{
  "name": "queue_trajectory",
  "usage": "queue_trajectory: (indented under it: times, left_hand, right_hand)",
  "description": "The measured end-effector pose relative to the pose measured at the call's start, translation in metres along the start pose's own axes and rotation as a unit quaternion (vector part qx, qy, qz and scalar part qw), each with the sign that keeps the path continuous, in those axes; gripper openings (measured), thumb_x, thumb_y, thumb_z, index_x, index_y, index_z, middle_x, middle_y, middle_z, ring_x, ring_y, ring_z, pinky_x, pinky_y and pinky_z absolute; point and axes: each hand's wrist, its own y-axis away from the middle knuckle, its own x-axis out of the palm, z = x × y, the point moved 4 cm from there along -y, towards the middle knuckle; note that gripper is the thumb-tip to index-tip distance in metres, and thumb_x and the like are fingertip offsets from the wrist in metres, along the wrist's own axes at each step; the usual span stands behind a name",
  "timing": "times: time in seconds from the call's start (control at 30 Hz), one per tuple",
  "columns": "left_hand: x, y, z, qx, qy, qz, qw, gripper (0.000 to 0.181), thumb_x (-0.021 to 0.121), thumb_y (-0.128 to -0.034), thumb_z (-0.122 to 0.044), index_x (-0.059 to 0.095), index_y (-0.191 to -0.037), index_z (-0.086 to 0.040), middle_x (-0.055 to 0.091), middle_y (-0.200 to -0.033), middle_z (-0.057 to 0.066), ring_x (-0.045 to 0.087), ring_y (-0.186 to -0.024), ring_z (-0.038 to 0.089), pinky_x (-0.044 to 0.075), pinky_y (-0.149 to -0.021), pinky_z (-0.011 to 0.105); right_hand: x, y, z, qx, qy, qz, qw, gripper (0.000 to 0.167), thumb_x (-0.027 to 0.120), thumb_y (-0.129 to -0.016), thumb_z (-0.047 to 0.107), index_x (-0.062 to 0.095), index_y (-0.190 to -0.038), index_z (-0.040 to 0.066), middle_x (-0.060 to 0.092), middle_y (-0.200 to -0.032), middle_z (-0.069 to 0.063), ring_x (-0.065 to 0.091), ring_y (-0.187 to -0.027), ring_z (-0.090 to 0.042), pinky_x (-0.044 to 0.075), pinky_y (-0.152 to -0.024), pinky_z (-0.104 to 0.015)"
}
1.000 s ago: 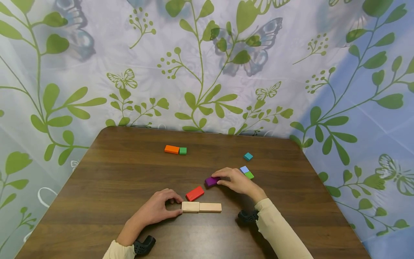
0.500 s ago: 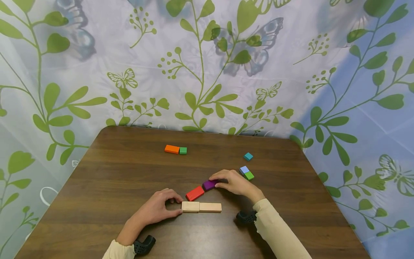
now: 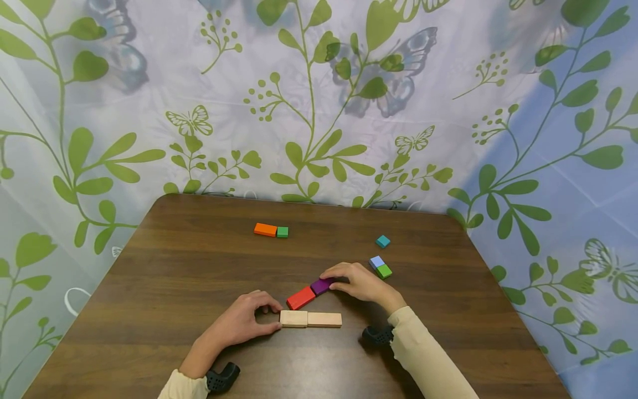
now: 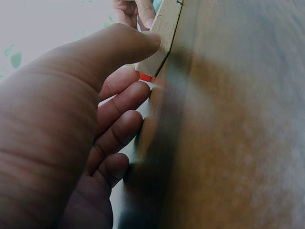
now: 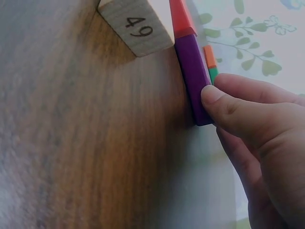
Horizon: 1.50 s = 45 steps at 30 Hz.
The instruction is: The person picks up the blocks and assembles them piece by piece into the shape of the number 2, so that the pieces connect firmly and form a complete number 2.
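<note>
One purple block [image 3: 320, 286], below centre in the head view, lies on the tabletop [image 3: 199, 266] with its end against a red block [image 3: 301, 298], pinched between the thumb and fingers of the right hand [image 3: 361, 282]. It looks light, stiff and a little slippery, probably painted wood, so its upper-right end, away from the red block, seems best to hold. Lower left, the left hand's [image 3: 244, 318] thumb and fingers grip a pale block's [image 3: 294, 318] left end.
</note>
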Motion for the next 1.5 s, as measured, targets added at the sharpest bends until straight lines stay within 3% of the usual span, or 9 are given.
queue_trajectory:
  times: [0.57,1.2,1.5]
  left_hand:
    - [0.0014,-0.0007,0.0022,-0.017,-0.004,0.007,0.9998,0.022,0.085,-0.0870,-0.034,0.074,-0.105,-0.026,0.066,-0.098,-0.014,0.055,-0.088,0.003,0.052,-0.079,0.024]
    - [0.0011,-0.0004,0.0001,0.008,-0.003,-0.006,0.9999,0.021,0.084,-0.0877,-0.032,0.074,-0.103,-0.022,0.067,-0.097,-0.012,0.057,-0.086,0.005,0.052,-0.077,0.025]
    - [0.0006,-0.0010,0.0017,-0.004,0.001,0.004,1.0000,0.022,0.084,-0.0874,-0.034,0.074,-0.104,-0.024,0.067,-0.099,-0.012,0.057,-0.089,0.005,0.053,-0.079,0.026]
  right_hand:
    - [0.0005,-0.0010,0.0032,-0.002,-0.001,-0.002,1.0000,0.035,0.071,-0.099,0.015,0.070,-0.133,0.017,0.069,-0.133,0.001,0.062,-0.126,-0.017,0.050,-0.106,-0.040]
    - [0.0010,-0.0008,0.0062,0.004,0.002,0.006,1.0000,0.037,0.070,-0.099,0.017,0.068,-0.136,0.016,0.068,-0.136,0.000,0.061,-0.129,-0.018,0.050,-0.106,-0.039]
    - [-0.0022,0.0026,0.0053,0.023,-0.005,-0.011,0.9997,0.039,0.071,-0.099,0.021,0.068,-0.137,0.017,0.067,-0.138,0.000,0.061,-0.129,-0.020,0.050,-0.107,-0.042]
